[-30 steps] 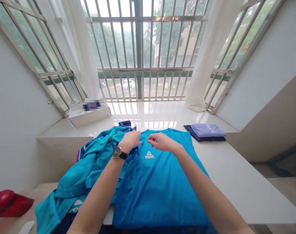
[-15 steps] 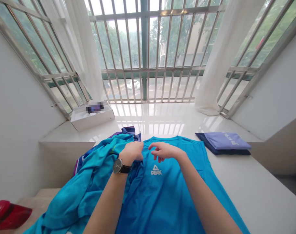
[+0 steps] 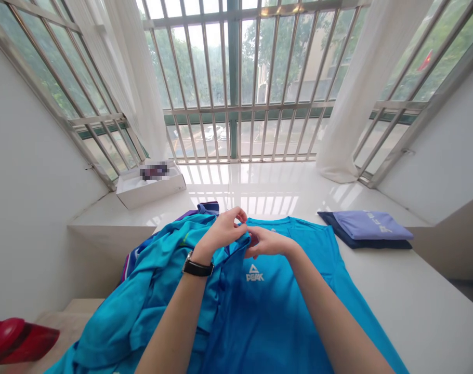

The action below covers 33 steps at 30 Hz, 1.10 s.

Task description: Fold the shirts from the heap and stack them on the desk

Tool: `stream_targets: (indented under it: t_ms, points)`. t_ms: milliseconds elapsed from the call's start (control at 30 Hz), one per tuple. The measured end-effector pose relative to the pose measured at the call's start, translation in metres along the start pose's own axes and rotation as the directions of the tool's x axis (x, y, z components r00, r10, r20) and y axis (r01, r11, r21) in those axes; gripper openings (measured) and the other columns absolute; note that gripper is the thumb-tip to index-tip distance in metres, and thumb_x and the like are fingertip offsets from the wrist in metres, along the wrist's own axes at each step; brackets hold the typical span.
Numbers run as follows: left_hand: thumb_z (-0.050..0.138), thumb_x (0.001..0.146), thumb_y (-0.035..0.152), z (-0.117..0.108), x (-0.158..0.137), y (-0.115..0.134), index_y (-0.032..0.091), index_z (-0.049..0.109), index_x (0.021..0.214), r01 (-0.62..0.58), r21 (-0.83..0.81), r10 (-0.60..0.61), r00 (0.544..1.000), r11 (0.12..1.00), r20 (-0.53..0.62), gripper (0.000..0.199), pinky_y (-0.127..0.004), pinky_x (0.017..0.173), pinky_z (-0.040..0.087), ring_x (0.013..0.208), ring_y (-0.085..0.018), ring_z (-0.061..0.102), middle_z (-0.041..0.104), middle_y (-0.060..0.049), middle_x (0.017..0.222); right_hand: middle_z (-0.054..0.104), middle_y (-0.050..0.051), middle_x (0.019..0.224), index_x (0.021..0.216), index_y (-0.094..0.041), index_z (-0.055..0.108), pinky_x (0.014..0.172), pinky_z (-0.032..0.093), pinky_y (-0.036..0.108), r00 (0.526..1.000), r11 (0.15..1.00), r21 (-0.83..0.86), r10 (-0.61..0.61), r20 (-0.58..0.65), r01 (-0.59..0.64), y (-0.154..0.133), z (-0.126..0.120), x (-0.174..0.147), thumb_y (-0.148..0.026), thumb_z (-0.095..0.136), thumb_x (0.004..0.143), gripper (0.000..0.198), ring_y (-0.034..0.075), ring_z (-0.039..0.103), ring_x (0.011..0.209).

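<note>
A blue T-shirt (image 3: 283,306) with a white PEAK logo lies spread on the white ledge, its collar toward the window. My left hand (image 3: 225,228), a black-strapped watch on its wrist, is closed on the shirt's left shoulder edge and lifts it into a raised fold. Right beside it, my right hand (image 3: 265,241) pinches the same fold, fingertips partly hidden behind the cloth. To the left, a rumpled pile of teal clothing (image 3: 143,296) touches the shirt, with navy and purple garments showing beneath it.
A folded lavender garment (image 3: 371,225) rests on a dark folded one (image 3: 347,239) at right. An open white box (image 3: 153,189) stands at back left. White curtains (image 3: 340,130) and a barred window lie behind the ledge (image 3: 260,182). A red object (image 3: 22,340) is at lower left.
My left hand has risen and moved right, lifting the shirt's shoulder edge into a fold. My right hand has gone from hovering over the shirt to gripping the fold. The view has shifted slightly.
</note>
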<state>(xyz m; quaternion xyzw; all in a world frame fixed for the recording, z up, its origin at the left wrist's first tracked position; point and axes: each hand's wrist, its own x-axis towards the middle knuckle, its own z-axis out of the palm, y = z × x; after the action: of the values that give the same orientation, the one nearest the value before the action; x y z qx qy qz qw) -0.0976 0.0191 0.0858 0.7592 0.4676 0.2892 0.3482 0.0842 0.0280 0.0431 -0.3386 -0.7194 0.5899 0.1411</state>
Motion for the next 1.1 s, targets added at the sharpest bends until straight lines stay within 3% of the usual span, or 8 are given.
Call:
stream_targets:
  t_ms: [200,300,400,467,600,767,933,1100]
  points:
    - [0.048,0.087,0.019,0.001,0.001,0.001,0.018,0.052,0.105,0.014,-0.311,0.035,0.988,0.95,0.151,0.018,-0.025,0.063,0.056,0.075,-0.015,0.069,0.065,-0.005,0.096,0.064,0.0,0.089,0.094,-0.017,0.066,0.075,0.05,0.029,0.99,0.985,0.097,-0.142,-0.018,0.143,-0.002,-0.012,-0.013,-0.018,0.07,0.065,0.029,0.016,0.059,0.082]
    - [0.046,0.083,0.011,-0.001,0.003,-0.015,0.019,0.056,0.108,-0.052,-0.14,0.075,0.983,0.989,0.165,0.029,-0.03,0.078,0.055,0.095,-0.019,0.067,0.066,-0.007,0.111,0.062,0.001,0.085,0.092,-0.016,0.067,0.073,0.047,0.028,0.993,0.971,0.21,-0.116,-0.005,0.114,0.001,-0.017,-0.018,-0.018,0.064,0.067,0.026,0.016,0.056,0.08]
    - [0.049,0.076,0.007,0.003,0.005,-0.03,0.02,0.062,0.112,-0.112,0.052,0.091,0.949,0.992,0.302,0.04,-0.033,0.093,0.051,0.112,-0.024,0.06,0.066,-0.006,0.118,0.059,0.002,0.08,0.086,-0.015,0.067,0.067,0.044,0.027,0.994,0.928,0.356,-0.105,-0.029,0.109,0.005,-0.02,-0.02,-0.027,0.061,0.069,0.022,0.015,0.053,0.072]
    - [0.05,0.074,0.007,0.009,0.007,-0.036,0.02,0.063,0.114,-0.145,0.094,0.103,0.928,0.985,0.357,0.044,-0.035,0.098,0.048,0.115,-0.025,0.058,0.066,-0.005,0.118,0.059,0.004,0.078,0.083,-0.014,0.066,0.066,0.044,0.028,0.993,0.901,0.417,-0.11,-0.043,0.118,0.007,-0.022,-0.02,-0.037,0.058,0.072,0.028,0.015,0.053,0.069]
    - [0.049,0.078,0.01,0.021,0.012,-0.038,0.021,0.064,0.112,-0.205,0.088,0.171,0.941,0.975,0.291,0.039,-0.034,0.103,0.043,0.118,-0.024,0.055,0.064,-0.005,0.121,0.055,0.002,0.072,0.079,-0.016,0.065,0.064,0.043,0.029,0.994,0.919,0.383,-0.067,-0.084,0.094,0.006,-0.021,-0.02,-0.05,0.046,0.083,0.04,0.015,0.049,0.065]
    - [0.044,0.085,0.015,0.028,0.015,-0.04,0.02,0.065,0.101,-0.2,0.013,0.187,0.934,0.98,0.305,0.027,-0.029,0.093,0.046,0.103,-0.02,0.06,0.066,-0.002,0.109,0.045,-0.003,0.067,0.07,-0.017,0.058,0.059,0.033,0.024,0.979,0.983,0.147,-0.086,-0.187,0.114,0.006,-0.018,-0.017,-0.051,0.065,0.079,0.035,0.011,0.039,0.063]
    - [0.049,0.092,0.032,0.03,0.017,-0.048,0.017,0.063,0.087,-0.168,0.197,0.108,0.953,0.966,0.282,0.021,-0.026,0.067,0.044,0.075,-0.018,0.058,0.064,-0.001,0.081,0.047,-0.005,0.066,0.075,-0.017,0.056,0.056,0.028,0.024,0.987,0.992,0.1,-0.061,-0.151,0.076,0.008,-0.019,-0.016,-0.057,0.073,0.073,0.043,0.009,0.037,0.06]
    - [0.052,0.091,0.03,0.03,0.017,-0.052,0.018,0.06,0.076,-0.226,0.301,0.163,0.962,0.926,0.221,0.02,-0.026,0.066,0.041,0.074,-0.017,0.057,0.062,-0.001,0.076,0.049,-0.005,0.068,0.074,-0.018,0.056,0.058,0.032,0.024,0.983,0.996,0.06,-0.06,-0.173,0.072,0.008,-0.022,-0.019,-0.052,0.076,0.07,0.04,0.01,0.041,0.063]
